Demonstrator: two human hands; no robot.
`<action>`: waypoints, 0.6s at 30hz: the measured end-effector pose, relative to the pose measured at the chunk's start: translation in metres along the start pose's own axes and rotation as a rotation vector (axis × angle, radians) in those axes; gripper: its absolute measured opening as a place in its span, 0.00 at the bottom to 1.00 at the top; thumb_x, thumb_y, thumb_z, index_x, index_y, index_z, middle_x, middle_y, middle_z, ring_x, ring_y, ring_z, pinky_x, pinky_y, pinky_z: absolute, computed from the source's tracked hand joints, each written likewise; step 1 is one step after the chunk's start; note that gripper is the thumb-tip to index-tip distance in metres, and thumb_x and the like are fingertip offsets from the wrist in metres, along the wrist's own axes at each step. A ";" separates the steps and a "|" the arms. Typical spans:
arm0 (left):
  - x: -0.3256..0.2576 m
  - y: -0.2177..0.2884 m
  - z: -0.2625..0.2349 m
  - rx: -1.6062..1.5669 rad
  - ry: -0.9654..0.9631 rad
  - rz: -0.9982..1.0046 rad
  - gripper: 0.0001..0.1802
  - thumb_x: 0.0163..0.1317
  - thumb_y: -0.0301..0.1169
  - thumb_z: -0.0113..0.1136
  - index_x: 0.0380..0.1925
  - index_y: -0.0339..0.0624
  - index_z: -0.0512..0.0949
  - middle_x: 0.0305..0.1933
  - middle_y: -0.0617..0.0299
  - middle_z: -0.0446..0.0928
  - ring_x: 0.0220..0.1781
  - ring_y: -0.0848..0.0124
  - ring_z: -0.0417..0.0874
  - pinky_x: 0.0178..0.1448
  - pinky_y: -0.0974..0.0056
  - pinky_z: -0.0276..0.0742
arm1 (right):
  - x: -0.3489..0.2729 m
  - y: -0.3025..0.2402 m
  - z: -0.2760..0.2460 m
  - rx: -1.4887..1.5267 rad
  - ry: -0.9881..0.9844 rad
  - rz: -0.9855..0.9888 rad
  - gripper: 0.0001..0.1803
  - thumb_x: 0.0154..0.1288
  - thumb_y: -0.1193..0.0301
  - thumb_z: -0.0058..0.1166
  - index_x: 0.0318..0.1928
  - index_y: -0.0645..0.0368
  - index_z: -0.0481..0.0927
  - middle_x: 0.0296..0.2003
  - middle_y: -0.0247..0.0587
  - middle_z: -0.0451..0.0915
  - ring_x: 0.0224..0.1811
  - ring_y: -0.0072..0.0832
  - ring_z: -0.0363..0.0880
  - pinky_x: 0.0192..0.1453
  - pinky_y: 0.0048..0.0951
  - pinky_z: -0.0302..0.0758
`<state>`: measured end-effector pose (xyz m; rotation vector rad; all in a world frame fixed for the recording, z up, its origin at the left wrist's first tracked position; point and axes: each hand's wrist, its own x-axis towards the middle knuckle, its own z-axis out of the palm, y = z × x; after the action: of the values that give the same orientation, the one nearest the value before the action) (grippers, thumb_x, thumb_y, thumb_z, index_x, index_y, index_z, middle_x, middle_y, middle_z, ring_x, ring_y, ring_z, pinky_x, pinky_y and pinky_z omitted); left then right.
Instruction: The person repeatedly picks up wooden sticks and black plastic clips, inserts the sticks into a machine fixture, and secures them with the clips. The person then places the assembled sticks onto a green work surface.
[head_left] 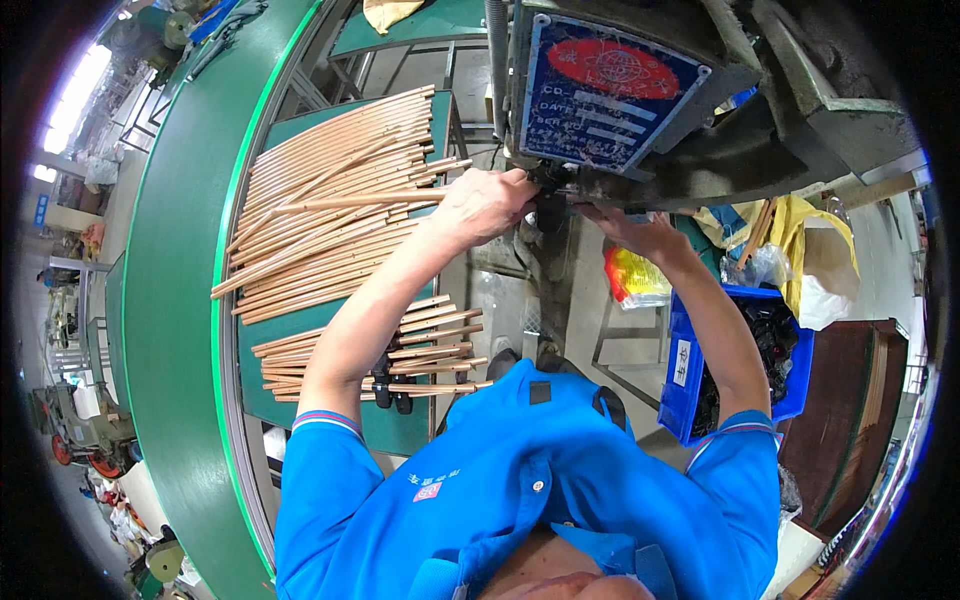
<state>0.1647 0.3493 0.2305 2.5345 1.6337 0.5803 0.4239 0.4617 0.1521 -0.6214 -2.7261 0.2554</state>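
My left hand [487, 207] is closed around the end of a wooden rod [360, 200], which sticks out to the left above the other rods. Just past its fingertips is a dark fitting [548, 178] under the machine head [640, 80]. From the other side my right hand [635, 232] reaches to the same spot, its fingers bent and partly hidden; what they grip cannot be made out. Many loose wooden rods [330, 240] lie on a green table [285, 345] to the left, with a smaller group [430, 340] nearer me.
A long green conveyor belt [175, 300] runs along the left. On the right stands a blue bin [678, 385] of black parts [768, 335]. A red and yellow bag [637, 278] and a yellow sack [800, 240] are behind it. Black clamps [383, 385] sit by the near rods.
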 end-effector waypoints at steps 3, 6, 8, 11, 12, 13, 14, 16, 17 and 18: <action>0.004 -0.009 0.003 0.002 -0.021 0.007 0.11 0.61 0.39 0.58 0.31 0.42 0.77 0.26 0.54 0.78 0.29 0.52 0.82 0.31 0.51 0.77 | 0.007 0.007 -0.010 0.224 0.009 0.020 0.19 0.64 0.56 0.58 0.54 0.43 0.80 0.52 0.40 0.80 0.55 0.40 0.78 0.59 0.42 0.74; 0.003 -0.014 0.006 -0.011 -0.025 0.005 0.12 0.61 0.40 0.59 0.31 0.42 0.77 0.25 0.53 0.78 0.28 0.52 0.82 0.31 0.52 0.77 | 0.018 -0.004 -0.026 0.133 0.080 -0.062 0.17 0.63 0.56 0.58 0.51 0.46 0.82 0.48 0.41 0.83 0.51 0.41 0.81 0.56 0.42 0.76; 0.003 -0.015 0.007 -0.015 0.001 0.022 0.13 0.60 0.41 0.60 0.31 0.42 0.77 0.24 0.53 0.78 0.28 0.52 0.82 0.31 0.52 0.77 | 0.016 -0.001 -0.020 -0.040 0.125 -0.110 0.17 0.63 0.57 0.58 0.50 0.47 0.82 0.48 0.41 0.83 0.50 0.40 0.81 0.55 0.42 0.76; 0.008 -0.009 0.005 -0.077 -0.022 0.073 0.12 0.61 0.39 0.58 0.32 0.41 0.77 0.29 0.53 0.78 0.32 0.51 0.82 0.33 0.51 0.77 | -0.001 0.031 -0.003 -0.227 0.139 -0.210 0.17 0.64 0.58 0.58 0.50 0.48 0.82 0.49 0.41 0.83 0.49 0.39 0.81 0.54 0.41 0.77; 0.008 -0.010 0.006 -0.092 -0.021 0.083 0.12 0.61 0.39 0.58 0.33 0.41 0.77 0.30 0.53 0.78 0.32 0.51 0.82 0.33 0.51 0.77 | 0.006 0.030 -0.008 -0.163 0.125 -0.272 0.17 0.64 0.59 0.58 0.51 0.49 0.81 0.49 0.41 0.82 0.49 0.39 0.81 0.53 0.41 0.77; 0.007 -0.010 0.006 -0.103 -0.027 0.065 0.11 0.61 0.38 0.58 0.33 0.41 0.78 0.30 0.53 0.78 0.32 0.51 0.82 0.33 0.51 0.77 | 0.009 0.028 -0.014 -0.101 0.075 -0.251 0.18 0.64 0.59 0.57 0.52 0.50 0.81 0.50 0.41 0.82 0.50 0.38 0.81 0.54 0.40 0.77; 0.006 -0.010 0.006 -0.114 -0.032 0.047 0.11 0.61 0.37 0.58 0.33 0.41 0.78 0.30 0.53 0.78 0.32 0.51 0.82 0.33 0.51 0.77 | 0.009 0.024 -0.019 -0.037 0.023 -0.222 0.18 0.64 0.59 0.57 0.52 0.51 0.80 0.51 0.42 0.81 0.50 0.38 0.80 0.54 0.40 0.77; 0.004 -0.015 0.007 -0.121 -0.024 0.028 0.10 0.61 0.37 0.58 0.33 0.41 0.78 0.30 0.54 0.78 0.32 0.51 0.82 0.33 0.51 0.77 | 0.028 -0.014 -0.057 0.085 -0.150 -0.009 0.20 0.64 0.60 0.56 0.53 0.54 0.78 0.52 0.42 0.79 0.53 0.36 0.78 0.56 0.39 0.77; 0.005 -0.016 0.011 -0.125 -0.011 0.044 0.10 0.61 0.37 0.58 0.33 0.42 0.78 0.30 0.54 0.78 0.32 0.51 0.82 0.33 0.51 0.77 | 0.026 -0.017 -0.063 0.124 -0.171 0.051 0.20 0.65 0.60 0.56 0.54 0.54 0.77 0.53 0.42 0.78 0.54 0.36 0.78 0.56 0.39 0.76; 0.005 -0.016 0.014 -0.127 -0.001 0.055 0.10 0.61 0.36 0.58 0.33 0.42 0.78 0.30 0.54 0.78 0.32 0.51 0.82 0.33 0.51 0.77 | 0.024 -0.018 -0.058 0.152 -0.170 0.070 0.21 0.65 0.60 0.55 0.55 0.54 0.76 0.54 0.42 0.78 0.54 0.36 0.77 0.57 0.39 0.76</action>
<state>0.1571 0.3627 0.2149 2.4946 1.4808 0.6655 0.4173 0.4619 0.2167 -0.6809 -2.8143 0.5502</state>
